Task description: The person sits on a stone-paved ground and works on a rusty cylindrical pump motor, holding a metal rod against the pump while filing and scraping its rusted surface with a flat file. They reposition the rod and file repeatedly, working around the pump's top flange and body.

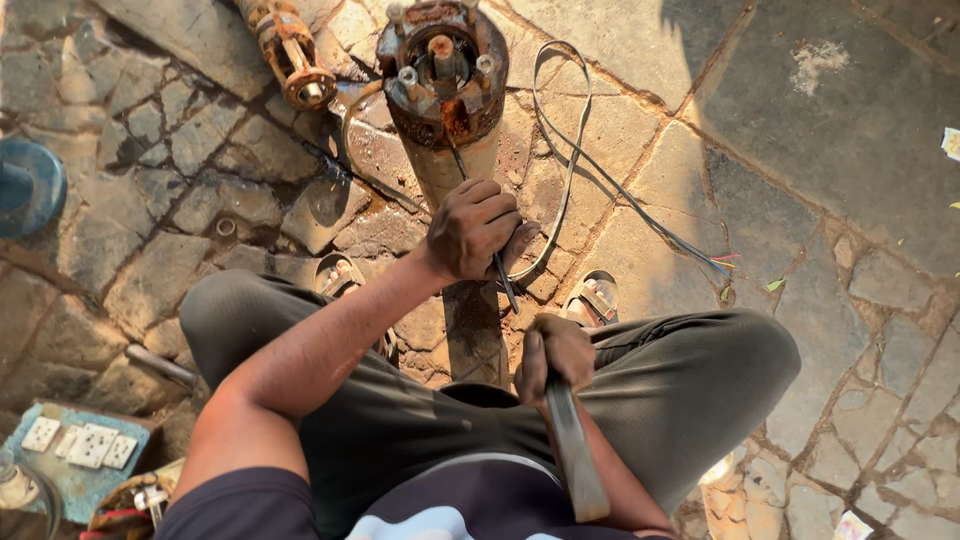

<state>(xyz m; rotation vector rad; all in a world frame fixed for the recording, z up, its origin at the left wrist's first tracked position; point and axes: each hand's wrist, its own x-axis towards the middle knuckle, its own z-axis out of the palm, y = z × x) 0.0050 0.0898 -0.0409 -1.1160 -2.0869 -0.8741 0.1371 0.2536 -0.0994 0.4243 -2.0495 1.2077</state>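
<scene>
While my left hand (pixel 470 228) fists around a thin metal rod (pixel 505 282) against the rusty pump motor (pixel 445 85), my right hand (pixel 555 352) clamps a flat bar (pixel 575 450).

A: Where is there room around the pump (pixel 445 90)?

B: Toward two and three o'clock the stone floor (pixel 820 150) lies open, past the flat cable (pixel 570 150) looping beside the pump.

A: And at eleven?

B: A rusty part (pixel 295 55) lies close there; a blue disc (pixel 30 185) sits out at nine.

A: Nearer in?

B: The left hand (pixel 472 228) grips a chisel (pixel 500 268) over the body, and the knees (pixel 230 310) and sandals (pixel 592 298) flank it at five and seven. At six the right hand (pixel 553 352) holds a flat bar (pixel 575 450).
</scene>
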